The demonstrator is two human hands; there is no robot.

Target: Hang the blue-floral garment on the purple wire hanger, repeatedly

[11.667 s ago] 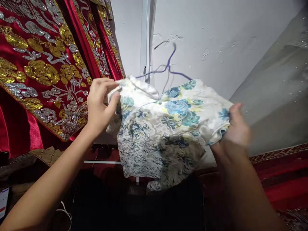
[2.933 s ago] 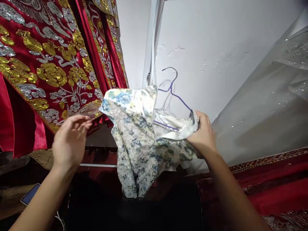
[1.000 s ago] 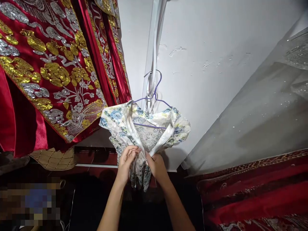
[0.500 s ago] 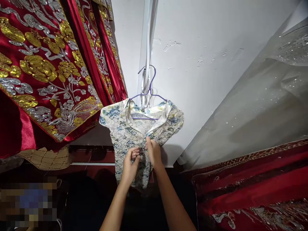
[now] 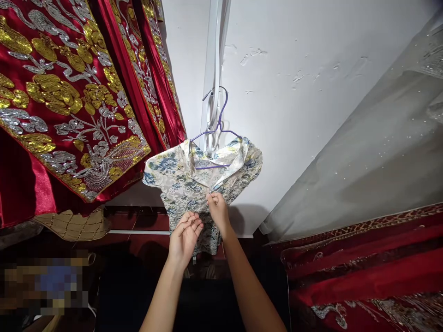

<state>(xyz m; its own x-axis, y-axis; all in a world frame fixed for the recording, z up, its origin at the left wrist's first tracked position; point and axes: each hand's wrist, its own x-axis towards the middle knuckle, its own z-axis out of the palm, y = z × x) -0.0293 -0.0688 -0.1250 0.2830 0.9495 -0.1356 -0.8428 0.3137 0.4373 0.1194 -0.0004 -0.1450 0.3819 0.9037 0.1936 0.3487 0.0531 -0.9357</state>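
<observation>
A short-sleeved floral lace blouse (image 5: 183,189), white with blue and yellow flowers, hangs on a purple wire hanger (image 5: 220,121). My right hand (image 5: 218,212) pinches the blouse's front edge just below the V of the collar. Lower and to its left, my left hand (image 5: 186,237) is turned palm up in front of the blouse, fingers loosely bent with nothing visible in them. The hanger's hook catches on a white strap or rail (image 5: 215,55) against the wall.
Red garments with gold and silver sequins (image 5: 69,101) hang at the left. Sheer sparkly grey fabric (image 5: 374,161) slopes down the right, above red embroidered cloth (image 5: 363,267). A white wall (image 5: 294,120) stands behind. A pale rod (image 5: 141,232) lies low behind the blouse.
My left hand has come away from the blouse front, its fingers opening and the palm turning up. My right hand stays at the front edge, slightly higher. The view has shifted a little.
</observation>
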